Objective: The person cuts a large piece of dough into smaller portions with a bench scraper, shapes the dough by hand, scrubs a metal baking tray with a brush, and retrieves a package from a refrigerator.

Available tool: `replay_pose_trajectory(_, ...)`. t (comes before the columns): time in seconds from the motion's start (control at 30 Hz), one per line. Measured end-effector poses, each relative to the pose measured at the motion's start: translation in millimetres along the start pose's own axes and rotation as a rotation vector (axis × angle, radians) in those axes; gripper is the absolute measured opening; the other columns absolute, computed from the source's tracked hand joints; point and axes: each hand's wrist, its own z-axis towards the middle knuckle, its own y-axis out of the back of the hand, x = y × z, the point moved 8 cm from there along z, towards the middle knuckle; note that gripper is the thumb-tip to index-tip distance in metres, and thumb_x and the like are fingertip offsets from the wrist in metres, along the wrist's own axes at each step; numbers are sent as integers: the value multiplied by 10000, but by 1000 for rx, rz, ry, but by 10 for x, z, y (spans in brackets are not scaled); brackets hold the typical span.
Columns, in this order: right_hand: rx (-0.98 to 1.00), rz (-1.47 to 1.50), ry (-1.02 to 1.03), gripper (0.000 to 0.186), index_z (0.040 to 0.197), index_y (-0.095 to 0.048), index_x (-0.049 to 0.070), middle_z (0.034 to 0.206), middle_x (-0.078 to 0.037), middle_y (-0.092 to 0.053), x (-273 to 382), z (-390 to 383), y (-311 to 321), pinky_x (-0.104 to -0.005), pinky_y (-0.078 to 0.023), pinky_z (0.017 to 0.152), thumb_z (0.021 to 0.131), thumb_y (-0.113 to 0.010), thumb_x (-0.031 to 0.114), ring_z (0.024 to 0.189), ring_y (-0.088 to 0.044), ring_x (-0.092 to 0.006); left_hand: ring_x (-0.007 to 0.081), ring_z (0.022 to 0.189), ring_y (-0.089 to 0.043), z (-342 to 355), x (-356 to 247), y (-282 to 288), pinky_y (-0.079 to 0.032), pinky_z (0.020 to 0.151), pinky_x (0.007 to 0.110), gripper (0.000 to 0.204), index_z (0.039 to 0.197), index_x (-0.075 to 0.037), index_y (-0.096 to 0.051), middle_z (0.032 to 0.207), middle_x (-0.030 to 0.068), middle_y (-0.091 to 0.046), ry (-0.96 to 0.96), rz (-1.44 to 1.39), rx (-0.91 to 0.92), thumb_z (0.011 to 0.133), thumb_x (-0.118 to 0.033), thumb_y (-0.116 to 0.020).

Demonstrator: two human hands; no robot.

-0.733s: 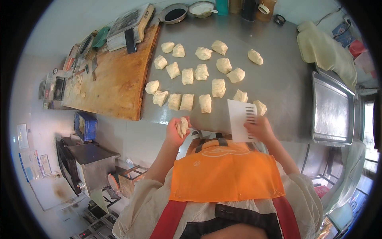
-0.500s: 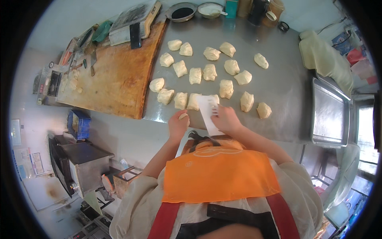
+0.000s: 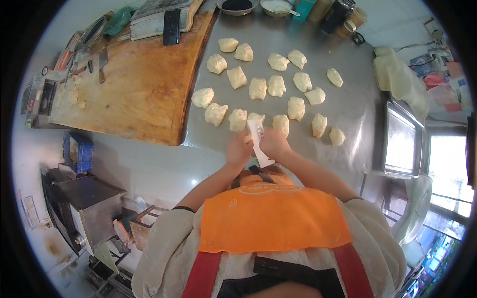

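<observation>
You can read no words or numbers here with certainty. Across your orange apron (image 3: 273, 226), a pale outlined emblem (image 3: 271, 189) runs along the upper part, seen at a steep slant, and a small pale mark (image 3: 232, 203) stands below its left end; its strokes are too fine for you to make out. At your far left, the printed sheet (image 3: 30, 211) on the wall carries coloured print that is too small to tell, and the machine (image 3: 32, 103) beside the wooden board (image 3: 136, 84) shows tiny reddish marks, blurred beyond reading.
</observation>
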Motion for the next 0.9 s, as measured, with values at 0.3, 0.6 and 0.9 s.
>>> replay_pose_trajectory(0.3,-149,-103,-4,215,881,-603,-52,821,-252,-654,-379,-544,613,-472,-517,734,786,-549,133,805,-633,-444,136,683,-628,-129,513,705,-492,580,266,224,943,-7,-676,849,79,-674,362,-598,76,781,-147,-742)
replay_pose_trajectory(0.6,-311,206,22,255,899,-614,-48,781,-232,-661,-87,-644,676,-414,-536,669,786,-631,179,721,-644,-416,118,688,-614,-56,478,857,-491,584,252,230,1021,-24,-654,846,60,-645,504,-636,218,829,-131,-723)
replay_pose_trajectory(0.9,19,-257,72,229,977,-566,-28,830,-246,-662,630,33,-193,-508,-511,759,789,-554,103,822,-647,-440,340,1057,-602,203,298,654,-502,865,376,436,1134,0,-598,1222,193,-588,-66,-12,110,730,-117,-714)
